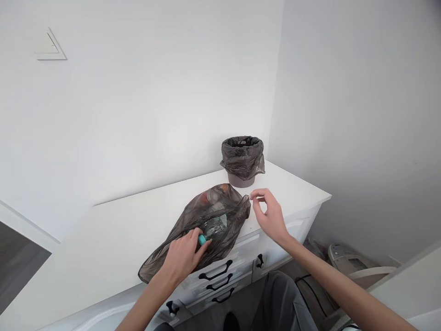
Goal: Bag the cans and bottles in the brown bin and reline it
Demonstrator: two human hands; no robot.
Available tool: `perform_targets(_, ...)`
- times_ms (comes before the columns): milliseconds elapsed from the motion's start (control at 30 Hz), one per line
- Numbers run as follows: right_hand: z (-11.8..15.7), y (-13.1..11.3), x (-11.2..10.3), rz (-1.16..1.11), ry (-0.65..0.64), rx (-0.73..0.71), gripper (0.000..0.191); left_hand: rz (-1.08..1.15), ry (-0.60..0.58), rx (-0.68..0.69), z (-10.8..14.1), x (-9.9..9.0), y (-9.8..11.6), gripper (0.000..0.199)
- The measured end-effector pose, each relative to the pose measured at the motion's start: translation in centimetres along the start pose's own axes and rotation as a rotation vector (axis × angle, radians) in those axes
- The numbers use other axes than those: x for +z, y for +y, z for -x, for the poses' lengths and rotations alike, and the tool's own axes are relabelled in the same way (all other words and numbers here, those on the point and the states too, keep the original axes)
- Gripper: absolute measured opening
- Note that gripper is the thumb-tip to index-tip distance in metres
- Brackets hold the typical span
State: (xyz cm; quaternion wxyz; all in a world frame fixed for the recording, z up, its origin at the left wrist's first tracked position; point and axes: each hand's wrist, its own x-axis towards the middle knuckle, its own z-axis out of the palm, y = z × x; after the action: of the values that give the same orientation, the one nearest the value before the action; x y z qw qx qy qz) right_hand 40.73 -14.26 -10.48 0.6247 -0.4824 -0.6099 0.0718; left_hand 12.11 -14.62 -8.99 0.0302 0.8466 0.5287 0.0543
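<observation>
A thin, see-through black garbage bag (188,225) lies on the white counter with mixed items dimly visible inside. Near its front, a clear plastic bottle (215,226) has a teal cap (201,239). My left hand (182,255) is closed around the capped end, thumb and fingers on either side of the cap. Whether film of the bag lies between cannot be told. At the bag's right end, my right hand (270,218) pinches a gathered corner of the bag between thumb and forefinger.
Behind the bag stands a small bin (241,181) with a black liner (243,162) folded over its rim. The white counter (86,262) meets the wall at the back. Black drawer handles (216,271) stick out below its front edge. A beige appliance (347,259) sits at lower right.
</observation>
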Motion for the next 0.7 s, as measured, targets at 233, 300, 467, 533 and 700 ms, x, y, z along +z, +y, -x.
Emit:
perform_targets(233,-0.7,11.4,2.8,0.044,-0.053,0.297,0.022,0.315,0.295,-0.251,3.0,-9.8,-3.7,0.056)
perform_targets(300,-0.5,12.8,3.1,0.044,-0.051,0.339,0.021,0.246,0.461,-0.368,3.4,-13.7,-5.1,0.056)
perform_targets(467,0.0,13.9,3.1,0.040,-0.088,0.342,0.018,0.077,0.632,-0.639,0.8,-18.8,-8.8,0.044)
perform_targets(533,0.0,13.9,3.1,0.054,-0.099,0.333,0.018,0.033,0.590,-0.630,-1.2,-18.7,-10.6,0.041)
perform_targets(700,-0.2,14.0,3.3,0.101,-0.112,0.317,0.017,-0.072,0.559,-0.534,-5.2,-16.6,-15.8,0.042)
